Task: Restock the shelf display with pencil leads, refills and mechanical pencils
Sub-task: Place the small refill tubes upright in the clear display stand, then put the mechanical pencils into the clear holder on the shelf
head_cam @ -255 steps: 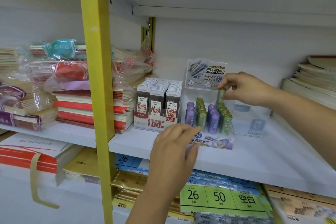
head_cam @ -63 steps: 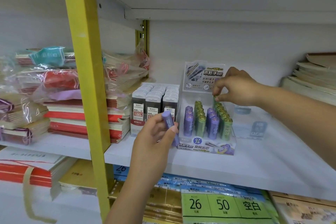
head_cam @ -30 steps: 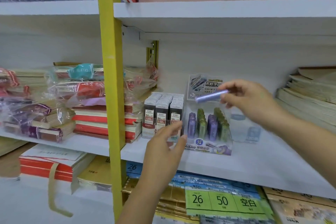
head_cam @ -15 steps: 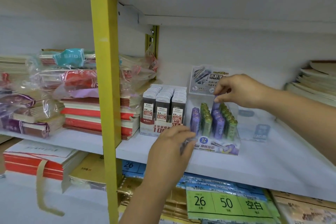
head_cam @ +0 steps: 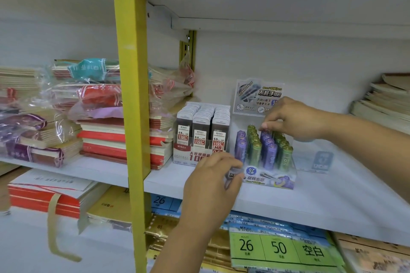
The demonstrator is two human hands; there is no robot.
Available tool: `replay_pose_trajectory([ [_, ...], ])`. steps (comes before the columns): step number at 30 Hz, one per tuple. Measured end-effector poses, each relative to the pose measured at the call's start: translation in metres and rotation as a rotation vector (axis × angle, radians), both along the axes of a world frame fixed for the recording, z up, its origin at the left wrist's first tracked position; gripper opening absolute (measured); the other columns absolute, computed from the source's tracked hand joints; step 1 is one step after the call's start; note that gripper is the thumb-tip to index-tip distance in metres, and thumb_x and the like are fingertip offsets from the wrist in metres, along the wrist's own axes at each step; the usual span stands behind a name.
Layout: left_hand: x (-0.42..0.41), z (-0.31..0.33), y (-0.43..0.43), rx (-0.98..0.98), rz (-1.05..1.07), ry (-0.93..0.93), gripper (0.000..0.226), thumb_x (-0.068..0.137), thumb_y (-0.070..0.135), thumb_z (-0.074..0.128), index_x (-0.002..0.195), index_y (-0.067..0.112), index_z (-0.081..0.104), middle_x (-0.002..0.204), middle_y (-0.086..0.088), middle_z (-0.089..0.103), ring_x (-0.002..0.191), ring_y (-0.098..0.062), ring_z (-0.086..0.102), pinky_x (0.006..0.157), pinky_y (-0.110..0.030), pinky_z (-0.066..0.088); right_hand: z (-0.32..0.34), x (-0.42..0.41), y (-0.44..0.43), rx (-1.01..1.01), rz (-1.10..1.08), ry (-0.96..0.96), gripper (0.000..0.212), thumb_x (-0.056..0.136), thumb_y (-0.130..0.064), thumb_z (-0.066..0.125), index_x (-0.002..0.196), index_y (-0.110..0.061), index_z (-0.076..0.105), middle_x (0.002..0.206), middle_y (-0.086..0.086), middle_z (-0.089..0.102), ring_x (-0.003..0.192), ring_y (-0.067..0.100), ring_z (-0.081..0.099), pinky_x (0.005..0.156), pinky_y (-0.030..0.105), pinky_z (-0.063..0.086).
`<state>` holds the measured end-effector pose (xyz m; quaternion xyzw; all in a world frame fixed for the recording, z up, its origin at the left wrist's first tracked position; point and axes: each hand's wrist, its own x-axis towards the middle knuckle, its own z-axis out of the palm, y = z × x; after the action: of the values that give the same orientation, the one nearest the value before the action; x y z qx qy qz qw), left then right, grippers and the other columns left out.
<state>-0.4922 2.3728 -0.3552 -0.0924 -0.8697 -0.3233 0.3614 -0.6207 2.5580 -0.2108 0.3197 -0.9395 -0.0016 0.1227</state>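
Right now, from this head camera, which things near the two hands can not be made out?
Head view:
- Front left corner of the display tray: covered by the left hand and blurred; grip or touch unclear.
- Top of the purple tube pinched by the right hand: hidden by its fingertips.
- The rear tubes: hidden behind the front ones; no count.
- Print on the lead boxes: too small.

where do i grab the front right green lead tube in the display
Pinch the front right green tube by its cap, coming down from above: it stands upright, packed against the purple row, with the display tray wall across its base.
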Motion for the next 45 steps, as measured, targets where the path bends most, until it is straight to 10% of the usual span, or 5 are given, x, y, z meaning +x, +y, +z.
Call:
replay_pose_trajectory([
  [13,-0.002,-0.003,-0.001,-0.01,-0.011,-0.006,0.02,0.092,0.032,0.064,0.111,0.039,0.068,0.115,0.031,0.055,0.107,0.006,0.049,0.079,-0.001,0.032,0.0,-0.005,0.019,0.134,-0.135,0.0,0.031,0.101,-0.04,0.04,0.123,-0.041,0.062,0.148,-0.003,0.045,0.145,0.015,0.021,0.113,0.029,0.021],
  [22,0.055,-0.023,0.018,0.044,0.0,0.215,0.023,0.09,0.027,0.053,0.108,0.023,0.067,0.097,0.014,0.06,0.092,-0.004,0.049,0.083,-0.008,0.034,-0.052,0.124,0.02,-0.647,0.31,0.24,0.02,0.092,-0.011,0.057,0.101,-0.022,0.071,0.091,-0.019,0.062,0.093,0.007,0.051,0.082,0.01,0.035],
  [31,0.145,-0.242,-0.007,0.132,0.054,-0.79,0.035,0.097,0.025,0.06,0.131,0.025,0.056,0.129,0.004,0.057,0.099,-0.007,0.057,0.083,-0.019,0.045,-0.334,0.207,0.02,-0.614,-0.107,-0.901,0.02,0.097,-0.017,0.056,0.101,-0.035,0.063,0.11,-0.013,0.065,0.096,0.003,0.059,0.076,0.009,0.043],
  [36,0.165,-0.337,-0.011,0.329,0.034,-1.248,0.056,0.098,0.044,0.056,0.148,0.023,0.041,0.149,0.001,0.045,0.123,-0.014,0.056,0.101,-0.027,0.044,-0.474,0.212,0.014,-0.538,-0.404,-1.146,0.033,0.095,-0.019,0.059,0.127,-0.023,0.055,0.133,0.003,0.058,0.116,0.014,0.056,0.1,0.025,0.042],
  [45,0.172,-0.377,-0.012,0.672,-0.136,-1.411,0.043,0.101,0.029,0.056,0.144,0.027,0.05,0.14,0.005,0.059,0.118,-0.01,0.062,0.095,-0.03,0.055,-0.577,0.212,-0.001,-0.337,-0.638,-1.203,0.075,0.08,-0.03,0.078,0.14,-0.01,0.039,0.141,0.011,0.049,0.127,0.028,0.048,0.106,0.037,0.041],
])
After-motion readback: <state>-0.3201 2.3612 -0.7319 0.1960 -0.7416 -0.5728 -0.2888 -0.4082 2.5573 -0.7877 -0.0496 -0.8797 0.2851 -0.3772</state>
